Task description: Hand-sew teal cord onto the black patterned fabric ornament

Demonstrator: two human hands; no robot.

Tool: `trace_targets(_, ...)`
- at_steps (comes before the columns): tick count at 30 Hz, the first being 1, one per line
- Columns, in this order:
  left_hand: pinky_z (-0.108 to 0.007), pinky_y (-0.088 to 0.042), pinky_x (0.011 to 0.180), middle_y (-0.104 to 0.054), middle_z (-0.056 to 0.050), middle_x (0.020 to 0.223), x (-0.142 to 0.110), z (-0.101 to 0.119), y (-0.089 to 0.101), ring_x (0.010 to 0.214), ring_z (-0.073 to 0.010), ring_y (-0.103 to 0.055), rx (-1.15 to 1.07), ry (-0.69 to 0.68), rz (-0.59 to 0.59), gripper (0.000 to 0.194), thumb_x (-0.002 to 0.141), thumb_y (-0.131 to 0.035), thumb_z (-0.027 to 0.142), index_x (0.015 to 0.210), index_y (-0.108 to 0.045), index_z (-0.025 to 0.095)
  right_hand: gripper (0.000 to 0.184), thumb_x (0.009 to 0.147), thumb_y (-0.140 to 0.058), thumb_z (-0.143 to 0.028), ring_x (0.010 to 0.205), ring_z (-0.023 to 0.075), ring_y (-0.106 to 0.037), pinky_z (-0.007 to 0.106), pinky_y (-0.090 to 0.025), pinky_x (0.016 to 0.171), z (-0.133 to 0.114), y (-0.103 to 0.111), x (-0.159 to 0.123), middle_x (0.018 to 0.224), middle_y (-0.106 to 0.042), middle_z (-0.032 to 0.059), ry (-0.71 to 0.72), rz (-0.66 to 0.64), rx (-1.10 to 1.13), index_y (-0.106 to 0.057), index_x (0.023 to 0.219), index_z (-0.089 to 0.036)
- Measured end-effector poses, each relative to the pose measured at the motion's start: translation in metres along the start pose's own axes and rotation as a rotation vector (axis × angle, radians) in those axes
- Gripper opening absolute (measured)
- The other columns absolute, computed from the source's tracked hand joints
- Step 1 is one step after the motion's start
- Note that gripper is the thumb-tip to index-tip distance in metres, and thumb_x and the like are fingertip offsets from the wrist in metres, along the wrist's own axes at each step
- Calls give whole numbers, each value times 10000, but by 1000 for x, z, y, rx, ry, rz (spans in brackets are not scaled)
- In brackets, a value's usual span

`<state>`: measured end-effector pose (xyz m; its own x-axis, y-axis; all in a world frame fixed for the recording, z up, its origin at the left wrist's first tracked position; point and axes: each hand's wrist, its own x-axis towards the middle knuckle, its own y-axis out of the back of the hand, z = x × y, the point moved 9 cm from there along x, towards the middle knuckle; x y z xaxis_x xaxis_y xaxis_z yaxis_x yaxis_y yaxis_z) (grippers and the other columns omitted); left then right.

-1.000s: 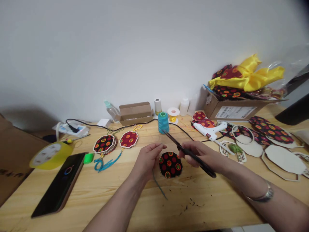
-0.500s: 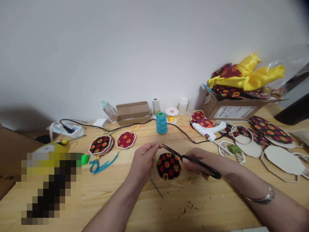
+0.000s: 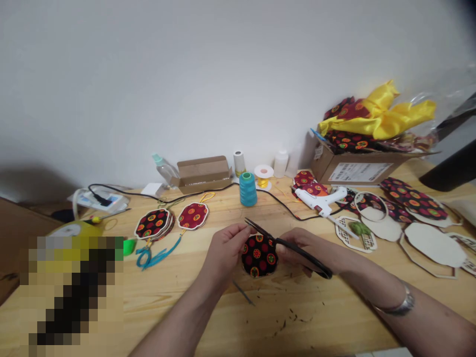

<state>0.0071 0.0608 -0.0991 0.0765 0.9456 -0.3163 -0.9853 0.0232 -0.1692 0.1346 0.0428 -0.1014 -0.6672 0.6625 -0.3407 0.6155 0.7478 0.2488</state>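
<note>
My left hand is closed in a pinch, its fingertips by the scissor blades and the left edge of a round, scalloped fabric piece. That piece is black with red and orange flower prints; whether it is held or lies on the table I cannot tell. A thin grey cord trails out below my left hand, its upper part hidden by the fingers. My right hand grips black scissors, their tips pointing to the left fingertips. Its fingers also reach the right edge of the fabric piece.
A turquoise thread cone stands beyond my hands. To the right lie a white glue gun and pale cut-out shapes. Finished-looking ornaments are at left. A cardboard box holds fabric; dark scraps litter the table.
My left hand has come slightly lower and closer to the fabric piece. The scissor blades appear a little higher at the tips, and less of the grey cord shows.
</note>
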Motion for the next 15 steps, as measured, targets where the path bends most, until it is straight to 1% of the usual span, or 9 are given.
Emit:
trace_targets(6,-176,-143,373,-290,103,339,-1,-1,0,342,-24,-157,-23,8,-16,150,702,-634,276,725,-694,141,450,803,-430,-570,405,47,-331,161,-287,338,4,0,2,521,-333,-49,8,-1,24,-408,623,-158)
trace_targets(10,-178,-138,375,-286,104,340,-1,-1,0,343,-24,-156,-22,6,-24,143,707,-630,275,713,-682,142,438,811,-429,-553,397,45,-325,157,-280,335,2,-1,2,509,-324,-53,38,0,38,-398,619,-160)
trace_targets(15,-183,-141,379,-290,104,342,-1,0,-1,346,-25,-163,-16,2,-27,154,712,-629,288,708,-671,140,429,800,-460,-542,387,44,-328,155,-267,328,3,0,2,498,-325,-57,21,22,43,-401,613,-160)
